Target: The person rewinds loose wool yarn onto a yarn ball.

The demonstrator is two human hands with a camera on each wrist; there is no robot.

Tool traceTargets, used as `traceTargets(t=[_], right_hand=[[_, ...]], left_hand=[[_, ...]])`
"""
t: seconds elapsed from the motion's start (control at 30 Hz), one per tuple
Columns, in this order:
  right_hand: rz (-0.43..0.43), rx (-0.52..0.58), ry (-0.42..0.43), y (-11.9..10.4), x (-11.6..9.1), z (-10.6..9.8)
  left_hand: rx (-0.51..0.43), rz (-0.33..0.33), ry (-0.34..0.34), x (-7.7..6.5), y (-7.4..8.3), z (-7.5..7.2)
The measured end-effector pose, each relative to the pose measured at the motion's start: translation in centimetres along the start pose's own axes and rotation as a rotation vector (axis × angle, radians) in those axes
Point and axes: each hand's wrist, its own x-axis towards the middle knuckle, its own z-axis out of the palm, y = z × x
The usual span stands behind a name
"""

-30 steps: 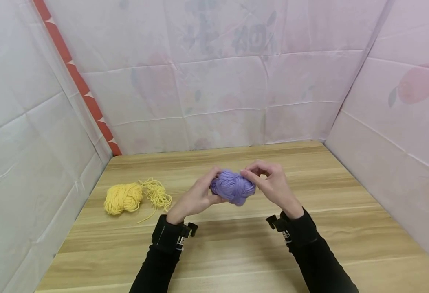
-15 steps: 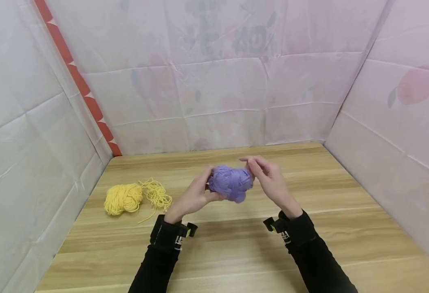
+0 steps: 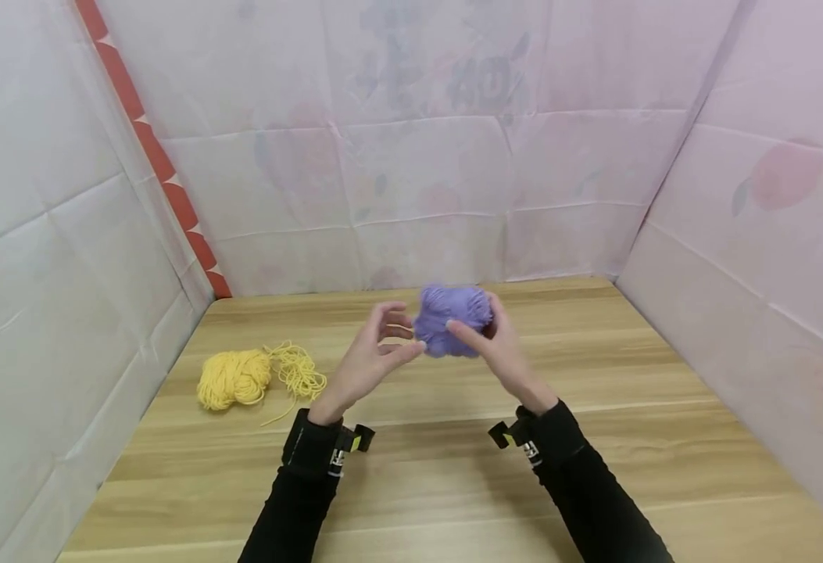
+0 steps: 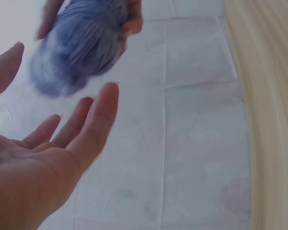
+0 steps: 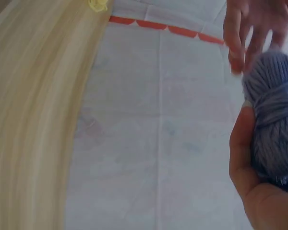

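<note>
A ball of purple yarn (image 3: 446,313), wound with a band across its middle, is held above the table. My right hand (image 3: 506,352) grips it from the right, thumb over the near side; the other fingers are mostly behind it. In the right wrist view the thumb lies along the yarn (image 5: 276,120). My left hand (image 3: 369,352) is at the ball's left side with fingers spread and relaxed. In the left wrist view a gap shows between the left fingers (image 4: 98,120) and the blurred purple yarn (image 4: 81,43).
On the wooden table (image 3: 418,485) at left lies a ball of yellow yarn (image 3: 234,379), with a loose yellow tangle (image 3: 298,371) beside it and a strand trailing forward. Pale printed sheets (image 3: 418,172) wall the table at the back and both sides.
The purple yarn has passed from my left hand to my right and risen slightly, turning. My left fingers have come off it. The yellow yarn stays put on the table.
</note>
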Motion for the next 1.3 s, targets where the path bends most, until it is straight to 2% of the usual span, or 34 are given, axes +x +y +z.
traceTargets(t=[0.1,0.27,0.37,0.53,0.67,0.77,0.9,1.0,1.1,1.2,1.3], right_hand=[[0.074,0.015,0.132,1.3,1.1,-2.5],[0.171,0.032,0.316,4.0,2.6,-8.6],[0.279,-0.073,0.366,5.5,3.0,-12.1],[0.46,-0.332,0.359,7.9,3.0,-16.0],[0.516,-0.436,0.284,9.4,2.5,-17.4],[0.546,-0.471,0.227,9.9,2.1,-17.8],[0.584,-0.581,0.177,10.0,2.1,-18.1],[0.599,-0.69,0.147,9.9,2.1,-18.3],[0.596,-0.794,0.16,9.8,1.9,-18.4],[0.575,-0.886,0.22,9.7,1.7,-18.3],[0.542,-0.896,0.289,9.4,1.5,-18.1]], left_hand=[[0.025,-0.031,0.093,-0.2,-0.3,-1.4],[0.018,-0.126,0.28,-0.8,-0.9,-4.7],[-0.018,-0.182,0.389,-1.2,-1.5,-6.9],[-0.011,-0.284,0.58,-1.9,-2.9,-10.2],[0.036,-0.386,0.732,-2.7,-4.4,-12.6],[0.053,-0.469,0.801,-3.6,-5.6,-14.4],[0.092,-0.618,0.847,-4.6,-7.1,-16.4],[0.117,-0.719,0.84,-5.2,-8.1,-17.5],[0.141,-0.804,0.772,-5.6,-8.8,-18.3],[0.189,-0.891,0.692,-5.8,-9.4,-18.8],[0.241,-0.967,0.648,-6.1,-10.1,-19.3]])
